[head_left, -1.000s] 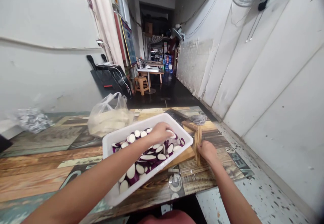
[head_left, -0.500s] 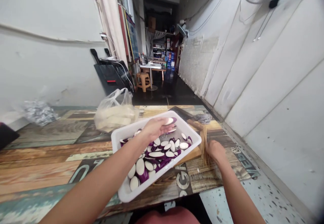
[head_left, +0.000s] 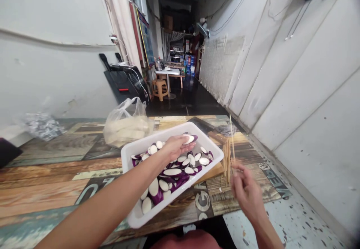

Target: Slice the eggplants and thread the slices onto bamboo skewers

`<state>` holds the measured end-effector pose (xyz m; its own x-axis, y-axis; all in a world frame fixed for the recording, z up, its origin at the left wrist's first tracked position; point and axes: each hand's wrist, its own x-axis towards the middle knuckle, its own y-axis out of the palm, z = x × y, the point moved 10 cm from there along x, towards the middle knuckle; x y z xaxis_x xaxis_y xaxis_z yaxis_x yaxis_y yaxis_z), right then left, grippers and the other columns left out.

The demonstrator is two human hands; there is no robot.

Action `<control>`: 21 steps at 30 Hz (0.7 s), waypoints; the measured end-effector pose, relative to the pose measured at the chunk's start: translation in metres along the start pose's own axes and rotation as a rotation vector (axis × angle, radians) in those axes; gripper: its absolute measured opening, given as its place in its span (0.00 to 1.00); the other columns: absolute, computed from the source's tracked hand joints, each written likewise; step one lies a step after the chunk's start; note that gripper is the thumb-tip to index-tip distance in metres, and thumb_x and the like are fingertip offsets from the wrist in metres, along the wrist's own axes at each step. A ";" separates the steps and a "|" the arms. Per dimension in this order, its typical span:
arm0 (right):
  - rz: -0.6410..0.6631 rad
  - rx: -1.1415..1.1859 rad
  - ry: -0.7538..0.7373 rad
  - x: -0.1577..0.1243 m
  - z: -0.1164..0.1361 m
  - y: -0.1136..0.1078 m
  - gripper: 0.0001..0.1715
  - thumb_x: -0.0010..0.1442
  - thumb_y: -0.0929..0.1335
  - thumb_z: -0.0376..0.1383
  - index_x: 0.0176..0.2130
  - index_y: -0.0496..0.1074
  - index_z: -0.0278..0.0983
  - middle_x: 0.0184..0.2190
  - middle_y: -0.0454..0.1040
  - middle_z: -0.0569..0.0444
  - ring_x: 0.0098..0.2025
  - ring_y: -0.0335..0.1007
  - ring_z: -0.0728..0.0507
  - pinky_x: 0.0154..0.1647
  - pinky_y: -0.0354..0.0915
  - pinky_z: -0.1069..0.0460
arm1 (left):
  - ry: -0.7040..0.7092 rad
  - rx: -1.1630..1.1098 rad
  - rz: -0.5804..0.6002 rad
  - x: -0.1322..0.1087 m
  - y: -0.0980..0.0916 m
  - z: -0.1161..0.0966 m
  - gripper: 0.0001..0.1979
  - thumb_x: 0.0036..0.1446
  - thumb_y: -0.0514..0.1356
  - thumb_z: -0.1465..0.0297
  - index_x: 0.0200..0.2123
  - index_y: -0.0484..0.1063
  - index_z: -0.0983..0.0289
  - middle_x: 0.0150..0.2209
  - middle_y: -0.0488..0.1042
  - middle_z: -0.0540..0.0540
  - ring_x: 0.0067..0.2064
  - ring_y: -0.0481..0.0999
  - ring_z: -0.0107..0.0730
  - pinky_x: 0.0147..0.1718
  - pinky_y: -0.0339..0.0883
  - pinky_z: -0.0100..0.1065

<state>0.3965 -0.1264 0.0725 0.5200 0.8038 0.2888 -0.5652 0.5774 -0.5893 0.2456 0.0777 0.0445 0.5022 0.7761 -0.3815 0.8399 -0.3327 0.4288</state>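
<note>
Left hand [head_left: 176, 146] pinches slice [head_left: 189, 139] over tray [head_left: 135, 219]; right hand [head_left: 246, 189] pinches skewer [head_left: 231, 140], upright. We judge: hold slice flat, aim skewer through centre, fingers clear of point.

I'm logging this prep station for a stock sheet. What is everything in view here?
White rectangular plastic tray: one, white, mid-table.
Oval eggplant slices: many, white with purple skin, in the tray.
Thin bamboo skewers: a bundle, tan, right of the tray.
Clear plastic bag: one, pale contents, behind the tray.
Wood-pattern table: one, brown and teal, under everything.
Left hand: one, over the tray, holding one slice.
Right hand: one, right of the tray, pinching one upright skewer.
</note>
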 end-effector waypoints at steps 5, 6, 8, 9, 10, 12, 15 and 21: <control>0.352 0.226 -0.037 -0.038 0.022 0.060 0.08 0.61 0.59 0.38 0.39 0.62 0.37 0.13 0.54 0.66 0.13 0.51 0.52 0.13 0.48 0.58 | 0.022 -0.091 0.035 0.003 0.003 0.000 0.02 0.53 0.58 0.77 0.30 0.66 0.70 0.33 0.74 0.64 0.36 0.77 0.40 0.37 0.73 0.39; 0.377 0.228 -0.025 -0.041 0.022 0.066 0.08 0.60 0.59 0.38 0.39 0.62 0.37 0.13 0.54 0.67 0.12 0.51 0.53 0.13 0.47 0.58 | 0.027 -0.099 0.034 0.003 0.002 0.000 0.02 0.53 0.58 0.77 0.30 0.66 0.70 0.33 0.74 0.64 0.36 0.77 0.40 0.37 0.73 0.39; 0.413 0.248 0.012 -0.044 0.022 0.073 0.08 0.60 0.59 0.38 0.40 0.61 0.37 0.11 0.55 0.68 0.10 0.52 0.53 0.12 0.46 0.59 | 0.039 -0.095 0.024 0.004 0.001 -0.001 0.01 0.54 0.57 0.77 0.30 0.66 0.70 0.32 0.74 0.63 0.35 0.77 0.38 0.37 0.73 0.38; 0.432 0.263 0.032 -0.044 0.021 0.075 0.09 0.61 0.58 0.38 0.40 0.60 0.37 0.11 0.55 0.68 0.10 0.53 0.53 0.11 0.47 0.59 | 0.045 -0.086 0.027 0.004 0.001 -0.002 0.01 0.54 0.57 0.77 0.31 0.67 0.70 0.31 0.74 0.63 0.35 0.77 0.37 0.36 0.73 0.37; 0.451 0.280 0.051 -0.044 0.021 0.076 0.09 0.61 0.57 0.39 0.41 0.60 0.37 0.11 0.55 0.68 0.09 0.53 0.53 0.11 0.47 0.60 | 0.053 -0.076 0.039 0.003 0.002 -0.003 0.02 0.54 0.58 0.76 0.31 0.68 0.71 0.31 0.74 0.63 0.35 0.77 0.37 0.36 0.73 0.36; 0.492 0.305 0.082 -0.043 0.022 0.077 0.11 0.62 0.57 0.40 0.41 0.60 0.37 0.11 0.55 0.69 0.09 0.53 0.54 0.10 0.46 0.61 | 0.068 -0.064 0.075 0.001 0.007 -0.005 0.04 0.53 0.58 0.75 0.33 0.69 0.72 0.33 0.74 0.64 0.36 0.77 0.36 0.37 0.72 0.35; 0.532 0.325 0.102 -0.044 0.024 0.075 0.13 0.62 0.56 0.40 0.44 0.59 0.37 0.11 0.56 0.69 0.08 0.52 0.54 0.09 0.45 0.61 | 0.075 -0.052 0.117 -0.002 0.011 -0.008 0.07 0.53 0.59 0.74 0.35 0.71 0.72 0.35 0.75 0.65 0.37 0.77 0.37 0.38 0.72 0.35; 0.517 0.354 0.123 -0.039 0.028 0.074 0.19 0.61 0.58 0.41 0.50 0.59 0.36 0.13 0.60 0.67 0.09 0.54 0.54 0.09 0.50 0.60 | 0.095 -0.003 0.138 -0.008 0.017 -0.012 0.07 0.49 0.62 0.77 0.34 0.72 0.72 0.34 0.75 0.63 0.37 0.76 0.35 0.37 0.72 0.33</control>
<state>0.3165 -0.1112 0.0394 0.1817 0.9811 -0.0672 -0.9293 0.1489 -0.3380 0.2538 0.0724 0.0645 0.5909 0.7704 -0.2395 0.7635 -0.4383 0.4743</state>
